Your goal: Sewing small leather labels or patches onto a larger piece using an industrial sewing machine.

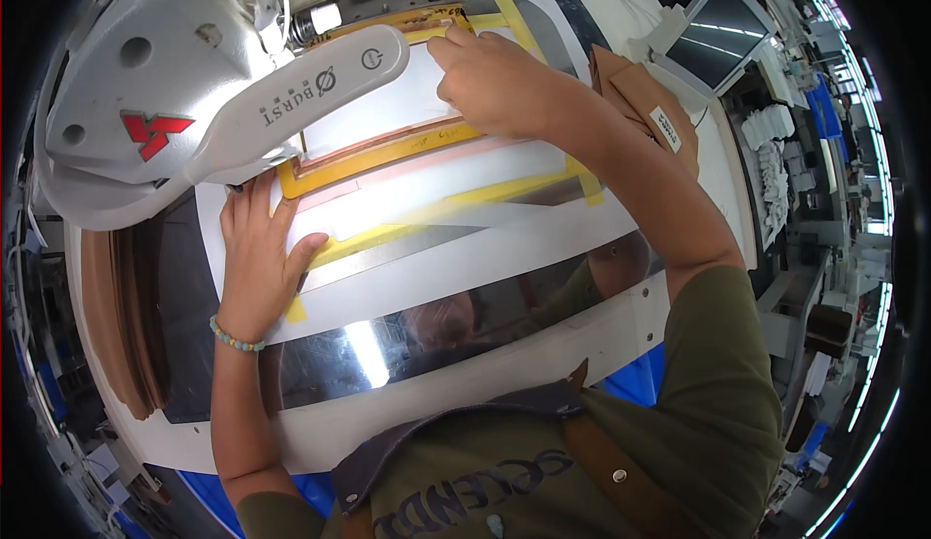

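Observation:
My left hand (257,268) lies flat with fingers stretched out on a white sheet (465,266), beside the near left corner of a yellow frame (388,156). Its fingertips reach under the grey lamp. Over the right side of this frame, my right hand (495,83) is closed with curled fingers; what it holds, if anything, is hidden. White material (373,112) shows inside the frame. Yellow tape (456,196) runs across the sheet in front of it. The lamp covers part of the frame's left side.
A grey lamp arm (301,93) hangs low over the work from the white sewing machine head (145,74). A shiny metal plate (465,331) lies nearer me. Brown sheets (116,335) stand left; brown pieces (630,93) and a screen (718,33) are at the right.

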The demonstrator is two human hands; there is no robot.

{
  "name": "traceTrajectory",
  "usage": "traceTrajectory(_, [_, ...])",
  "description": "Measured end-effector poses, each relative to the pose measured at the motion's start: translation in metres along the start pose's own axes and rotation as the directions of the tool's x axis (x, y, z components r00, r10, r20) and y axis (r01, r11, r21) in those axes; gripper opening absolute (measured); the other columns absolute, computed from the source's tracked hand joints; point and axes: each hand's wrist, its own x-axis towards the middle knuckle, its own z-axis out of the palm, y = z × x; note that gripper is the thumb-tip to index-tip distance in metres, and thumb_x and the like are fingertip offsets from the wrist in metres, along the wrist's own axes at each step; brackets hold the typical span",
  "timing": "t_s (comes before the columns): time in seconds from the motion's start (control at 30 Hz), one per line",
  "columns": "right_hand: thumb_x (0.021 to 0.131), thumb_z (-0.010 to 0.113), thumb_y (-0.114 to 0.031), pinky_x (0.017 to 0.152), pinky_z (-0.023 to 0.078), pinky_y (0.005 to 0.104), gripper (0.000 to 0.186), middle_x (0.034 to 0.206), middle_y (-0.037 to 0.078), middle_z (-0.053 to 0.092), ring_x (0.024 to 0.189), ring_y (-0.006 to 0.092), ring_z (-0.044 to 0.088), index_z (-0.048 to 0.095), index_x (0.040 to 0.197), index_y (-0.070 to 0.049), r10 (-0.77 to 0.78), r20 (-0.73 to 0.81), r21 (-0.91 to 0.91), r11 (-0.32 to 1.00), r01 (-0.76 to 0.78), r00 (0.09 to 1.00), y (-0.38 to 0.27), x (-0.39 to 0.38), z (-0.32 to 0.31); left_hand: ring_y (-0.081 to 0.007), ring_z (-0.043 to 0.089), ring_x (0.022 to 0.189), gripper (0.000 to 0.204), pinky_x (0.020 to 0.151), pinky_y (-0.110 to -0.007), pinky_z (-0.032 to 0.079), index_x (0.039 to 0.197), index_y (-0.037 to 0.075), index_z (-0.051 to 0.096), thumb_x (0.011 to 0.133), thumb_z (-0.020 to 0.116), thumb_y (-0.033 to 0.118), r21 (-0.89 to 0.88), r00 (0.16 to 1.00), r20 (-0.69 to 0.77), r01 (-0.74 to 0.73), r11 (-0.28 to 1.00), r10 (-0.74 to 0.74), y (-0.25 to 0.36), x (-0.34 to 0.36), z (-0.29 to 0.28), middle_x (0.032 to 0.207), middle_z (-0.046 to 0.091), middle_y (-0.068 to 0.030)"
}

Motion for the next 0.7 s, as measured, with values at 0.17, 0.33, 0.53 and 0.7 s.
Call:
traceTrajectory(0.17, [0.091, 0.064, -0.005, 0.088, 0.055, 0.0407, 0.015, 0.103, 0.007, 0.07, 0.111, 0.0248, 0.063, 0.078, 0.085, -0.008, 0.032, 0.018, -0.087, 0.996, -0.03, 0.999, 0.017, 0.013, -0.009, -0.044, 0.032, 0.153, 0.075, 0.127, -0.058, 0.016, 0.144, -0.001, 0.062, 0.105, 0.05, 0.062, -0.022, 0.999, -0.031, -0.016, 1.0, 0.015, 0.0, 0.001, 0.0, 0.161, 0.042, -0.0272])
traceTrajectory(0.33, [0.092, 0.059, -0.003, 0.086, 0.053, 0.0437, 0.011, 0.08, 0.012, 0.068, 0.089, 0.0304, 0.067, 0.066, 0.085, -0.007, 0.143, 0.005, 0.664, 0.74, -0.111, 0.99, 0.002, 0.005, -0.009, -0.0447, 0.031, 0.154, 0.073, 0.127, -0.055, 0.018, 0.147, -0.002, 0.058, 0.106, 0.047, 0.057, 0.041, 1.0, 0.017, -0.01, 0.999, 0.009, 0.001, 0.001, -0.001, 0.164, 0.04, -0.0276])
traceTrajectory(0.53, [0.09, 0.058, 0.001, 0.091, 0.05, 0.0452, 0.015, 0.08, 0.016, 0.069, 0.082, 0.0311, 0.068, 0.069, 0.084, -0.007, 0.077, -0.014, 0.114, 0.991, -0.075, 0.997, -0.011, 0.004, 0.006, -0.0446, 0.03, 0.155, 0.075, 0.128, -0.057, 0.015, 0.148, 0.0, 0.058, 0.105, 0.049, 0.06, 0.022, 1.0, 0.012, -0.002, 1.0, 0.002, 0.0, 0.0, 0.0, 0.162, 0.041, -0.0286])
traceTrajectory(0.7, [0.091, 0.057, -0.005, 0.101, 0.048, 0.0453, 0.016, 0.086, 0.011, 0.071, 0.101, 0.0305, 0.067, 0.072, 0.088, -0.006, 0.098, -0.025, 0.205, 0.975, -0.091, 0.995, -0.017, 0.021, -0.009, -0.0446, 0.031, 0.155, 0.077, 0.129, -0.059, 0.017, 0.149, 0.0, 0.058, 0.104, 0.053, 0.062, -0.011, 0.998, -0.051, -0.044, 0.999, 0.043, 0.0, 0.0, 0.001, 0.161, 0.042, -0.0296])
